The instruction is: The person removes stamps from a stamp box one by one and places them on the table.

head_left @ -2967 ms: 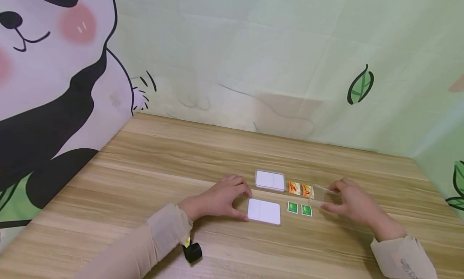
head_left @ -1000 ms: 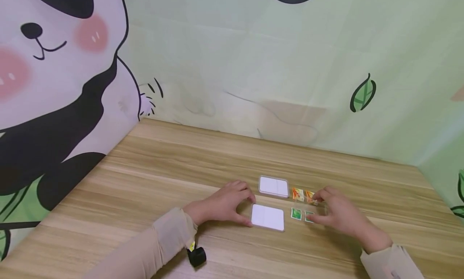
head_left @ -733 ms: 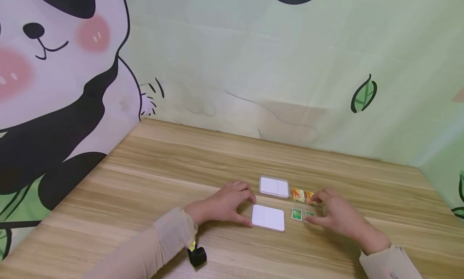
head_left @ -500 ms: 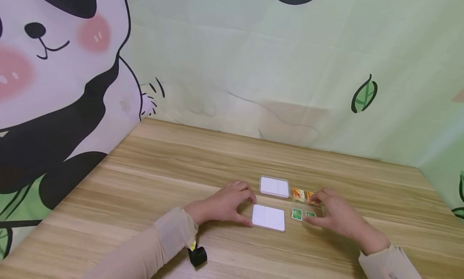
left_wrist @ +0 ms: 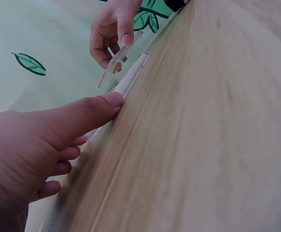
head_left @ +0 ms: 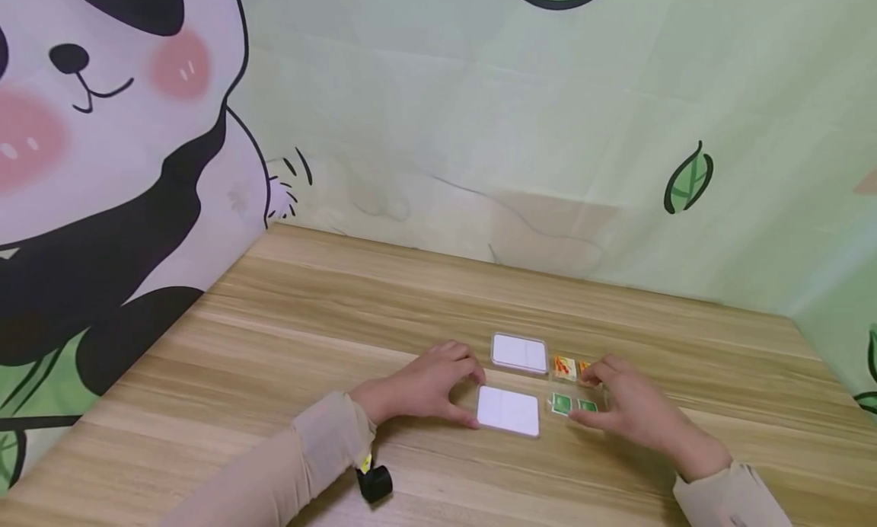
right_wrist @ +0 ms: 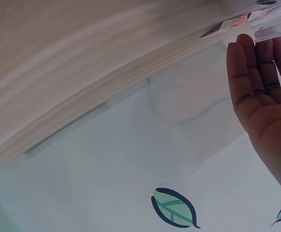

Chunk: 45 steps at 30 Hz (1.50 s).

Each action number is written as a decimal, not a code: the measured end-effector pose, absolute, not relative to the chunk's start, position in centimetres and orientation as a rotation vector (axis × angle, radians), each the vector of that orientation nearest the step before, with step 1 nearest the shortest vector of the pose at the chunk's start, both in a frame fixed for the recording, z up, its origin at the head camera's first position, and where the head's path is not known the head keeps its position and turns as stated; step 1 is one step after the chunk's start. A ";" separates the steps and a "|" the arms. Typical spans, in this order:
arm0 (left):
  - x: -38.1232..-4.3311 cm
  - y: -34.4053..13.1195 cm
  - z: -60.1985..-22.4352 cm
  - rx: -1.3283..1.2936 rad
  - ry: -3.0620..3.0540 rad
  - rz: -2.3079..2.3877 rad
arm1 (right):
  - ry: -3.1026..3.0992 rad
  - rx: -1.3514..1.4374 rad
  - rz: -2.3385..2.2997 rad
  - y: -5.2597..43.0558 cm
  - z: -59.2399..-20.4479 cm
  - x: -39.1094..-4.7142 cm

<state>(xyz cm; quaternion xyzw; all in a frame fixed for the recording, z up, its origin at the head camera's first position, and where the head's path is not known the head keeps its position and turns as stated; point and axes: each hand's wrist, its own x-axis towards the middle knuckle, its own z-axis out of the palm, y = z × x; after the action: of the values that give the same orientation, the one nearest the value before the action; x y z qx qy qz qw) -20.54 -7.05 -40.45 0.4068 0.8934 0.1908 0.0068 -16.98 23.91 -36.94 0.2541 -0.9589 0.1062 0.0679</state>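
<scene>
My left hand [head_left: 428, 382] holds the near flat white case [head_left: 508, 411] by its left side, thumb at the front corner and a finger at the back corner. In the left wrist view the thumb [left_wrist: 106, 104] lies along the case's edge. My right hand [head_left: 637, 401] pinches a clear plastic lid [left_wrist: 112, 63] between thumb and fingers, tilted above the table. It overlaps two small orange pictures [head_left: 565, 368] and two small green pictures [head_left: 561, 404] in the head view, the right-hand ones partly hidden by the fingers.
A second white case [head_left: 519, 352] in a clear frame lies just behind the near one. A black roll-like object [head_left: 375, 483] with a yellow patch shows beside the left sleeve. A panda-printed cloth [head_left: 411, 131] backs the wooden table [head_left: 308, 314].
My right hand has moved left with the clear lid, from right of the small pictures to over them, then slightly further left. My left hand stays at the near white case.
</scene>
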 end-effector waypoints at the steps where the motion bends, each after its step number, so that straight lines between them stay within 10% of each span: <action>1: -20.5 -7.0 -40.5 1.272 2.793 0.598 | -2.891 0.765 0.322 23.9 -36.9 -17.0; 45: -20.6 -7.0 -40.5 1.287 2.802 0.591 | -2.887 0.809 0.345 22.8 -37.0 -16.8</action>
<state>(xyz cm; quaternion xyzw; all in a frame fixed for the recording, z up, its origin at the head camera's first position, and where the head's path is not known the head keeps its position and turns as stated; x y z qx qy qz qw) -20.61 -7.03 -40.51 0.4099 0.8925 0.1883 0.0011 -16.81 22.83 -36.97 0.2674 -0.9548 0.1140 0.0617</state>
